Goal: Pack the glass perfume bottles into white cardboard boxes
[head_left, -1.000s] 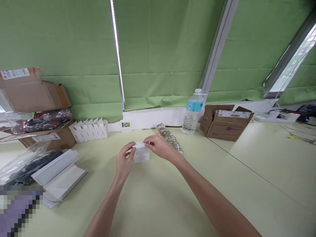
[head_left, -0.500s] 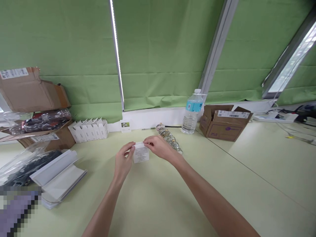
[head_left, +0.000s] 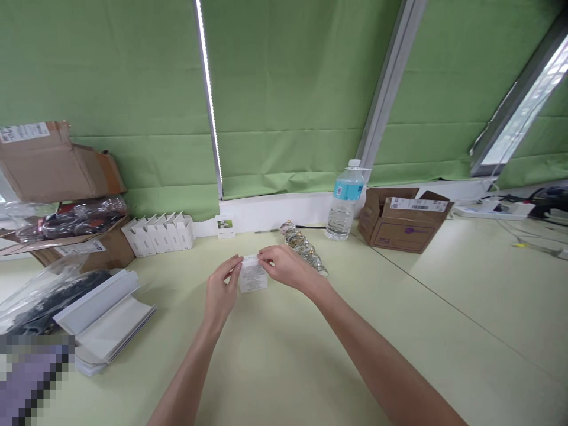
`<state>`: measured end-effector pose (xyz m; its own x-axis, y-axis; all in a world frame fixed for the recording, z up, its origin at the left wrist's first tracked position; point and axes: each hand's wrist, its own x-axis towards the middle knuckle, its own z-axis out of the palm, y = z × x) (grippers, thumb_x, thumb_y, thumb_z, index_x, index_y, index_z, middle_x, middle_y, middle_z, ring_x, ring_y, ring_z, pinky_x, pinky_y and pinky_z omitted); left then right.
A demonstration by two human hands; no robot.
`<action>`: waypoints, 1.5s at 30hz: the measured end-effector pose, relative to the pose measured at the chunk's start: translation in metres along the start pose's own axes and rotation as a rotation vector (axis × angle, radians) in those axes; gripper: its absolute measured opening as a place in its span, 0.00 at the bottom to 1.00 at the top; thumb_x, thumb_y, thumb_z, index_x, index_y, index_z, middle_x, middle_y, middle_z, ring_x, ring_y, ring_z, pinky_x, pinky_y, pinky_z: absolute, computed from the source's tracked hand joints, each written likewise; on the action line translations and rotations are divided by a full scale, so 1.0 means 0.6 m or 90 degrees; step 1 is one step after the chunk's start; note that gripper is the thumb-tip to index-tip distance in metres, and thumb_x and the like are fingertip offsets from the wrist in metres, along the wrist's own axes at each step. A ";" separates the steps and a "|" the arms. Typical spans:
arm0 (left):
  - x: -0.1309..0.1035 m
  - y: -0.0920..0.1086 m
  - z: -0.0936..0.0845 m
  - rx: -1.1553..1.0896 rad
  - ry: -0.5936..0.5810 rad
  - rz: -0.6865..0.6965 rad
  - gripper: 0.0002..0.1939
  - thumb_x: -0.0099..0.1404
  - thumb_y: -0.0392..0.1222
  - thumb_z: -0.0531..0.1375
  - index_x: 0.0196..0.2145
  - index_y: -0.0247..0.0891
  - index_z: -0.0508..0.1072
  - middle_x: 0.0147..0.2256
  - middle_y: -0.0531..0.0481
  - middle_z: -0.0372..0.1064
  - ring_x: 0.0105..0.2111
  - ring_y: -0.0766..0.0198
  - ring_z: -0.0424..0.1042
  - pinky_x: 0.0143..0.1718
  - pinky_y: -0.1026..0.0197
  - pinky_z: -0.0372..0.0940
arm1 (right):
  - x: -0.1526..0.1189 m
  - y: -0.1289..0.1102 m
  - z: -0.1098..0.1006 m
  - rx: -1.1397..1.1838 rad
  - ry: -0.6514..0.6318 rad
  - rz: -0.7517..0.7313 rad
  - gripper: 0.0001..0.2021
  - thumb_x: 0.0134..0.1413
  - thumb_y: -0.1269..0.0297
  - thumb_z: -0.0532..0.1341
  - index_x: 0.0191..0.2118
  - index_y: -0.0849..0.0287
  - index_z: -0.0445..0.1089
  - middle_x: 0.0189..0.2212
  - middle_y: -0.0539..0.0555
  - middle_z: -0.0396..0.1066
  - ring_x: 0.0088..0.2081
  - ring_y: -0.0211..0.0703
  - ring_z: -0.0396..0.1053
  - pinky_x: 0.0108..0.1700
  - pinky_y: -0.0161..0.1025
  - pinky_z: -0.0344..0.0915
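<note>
gripping 1 white box (head_left: 253,280) near top w/ l hand (head_left: 222,290) & r hand (head_left: 286,266), 1 btl (head_left: 340,222) back r.

I can't make out a single word from here. Fine lines of print cover the small white piece (head_left: 253,279), too tiny to read. Equally illegible to me are the bottle's blue label (head_left: 348,190), the barcode sticker (head_left: 418,205) and purple mark (head_left: 415,231) on the open brown box (head_left: 387,232), and the upper carton's white label (head_left: 24,132).
</note>
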<state>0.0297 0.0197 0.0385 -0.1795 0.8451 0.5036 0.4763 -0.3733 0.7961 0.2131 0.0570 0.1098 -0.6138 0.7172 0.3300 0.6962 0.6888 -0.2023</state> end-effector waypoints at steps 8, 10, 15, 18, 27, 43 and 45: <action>-0.002 -0.037 0.000 0.106 -0.015 0.119 0.15 0.65 0.47 0.56 0.49 0.49 0.72 0.54 0.51 0.67 0.51 0.59 0.70 0.48 0.55 0.71 | -0.002 -0.019 0.005 -0.145 -0.041 0.016 0.14 0.63 0.64 0.50 0.36 0.60 0.73 0.39 0.57 0.73 0.41 0.45 0.70 0.38 0.35 0.59; -0.005 -0.042 0.004 0.128 -0.004 0.137 0.15 0.66 0.46 0.55 0.50 0.49 0.72 0.55 0.51 0.66 0.51 0.59 0.69 0.48 0.55 0.70 | -0.005 -0.029 0.003 -0.170 -0.048 0.025 0.13 0.62 0.64 0.50 0.36 0.61 0.72 0.37 0.57 0.72 0.39 0.45 0.70 0.36 0.36 0.59; -0.012 -0.037 0.010 0.123 -0.013 0.128 0.16 0.68 0.46 0.52 0.51 0.46 0.69 0.55 0.48 0.64 0.53 0.58 0.67 0.47 0.55 0.70 | -0.014 -0.045 -0.003 -0.177 -0.026 0.058 0.11 0.61 0.65 0.52 0.40 0.62 0.70 0.40 0.61 0.71 0.43 0.49 0.68 0.37 0.38 0.60; -0.014 -0.030 0.011 0.079 -0.021 0.094 0.16 0.68 0.46 0.52 0.52 0.45 0.67 0.54 0.45 0.65 0.51 0.58 0.68 0.48 0.54 0.68 | -0.019 -0.048 -0.001 -0.146 0.005 0.149 0.11 0.60 0.65 0.54 0.42 0.64 0.69 0.38 0.65 0.71 0.39 0.52 0.70 0.35 0.40 0.60; -0.007 -0.021 0.006 -0.057 -0.027 -0.010 0.16 0.63 0.51 0.56 0.42 0.39 0.74 0.43 0.44 0.70 0.42 0.59 0.71 0.44 0.56 0.68 | -0.029 -0.042 0.034 0.140 -0.117 0.173 0.18 0.49 0.56 0.62 0.46 0.57 0.70 0.37 0.57 0.74 0.35 0.47 0.71 0.27 0.34 0.55; -0.015 -0.059 0.024 -0.150 -0.079 -0.048 0.34 0.58 0.45 0.63 0.59 0.43 0.56 0.60 0.41 0.57 0.60 0.54 0.58 0.58 0.51 0.55 | -0.024 0.003 0.125 0.370 0.013 0.162 0.16 0.53 0.63 0.59 0.47 0.61 0.66 0.36 0.56 0.74 0.29 0.40 0.70 0.29 0.33 0.62; -0.014 -0.058 0.021 -0.159 -0.090 -0.042 0.31 0.58 0.45 0.62 0.57 0.42 0.60 0.58 0.42 0.61 0.58 0.55 0.62 0.57 0.52 0.58 | -0.023 0.004 0.130 0.405 0.017 0.160 0.18 0.53 0.66 0.59 0.51 0.60 0.62 0.40 0.56 0.74 0.31 0.40 0.72 0.29 0.33 0.63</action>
<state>0.0252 0.0305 0.0023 -0.0727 0.9088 0.4108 0.2375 -0.3843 0.8921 0.1944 0.0568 0.0331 -0.4469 0.8665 0.2223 0.4575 0.4349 -0.7756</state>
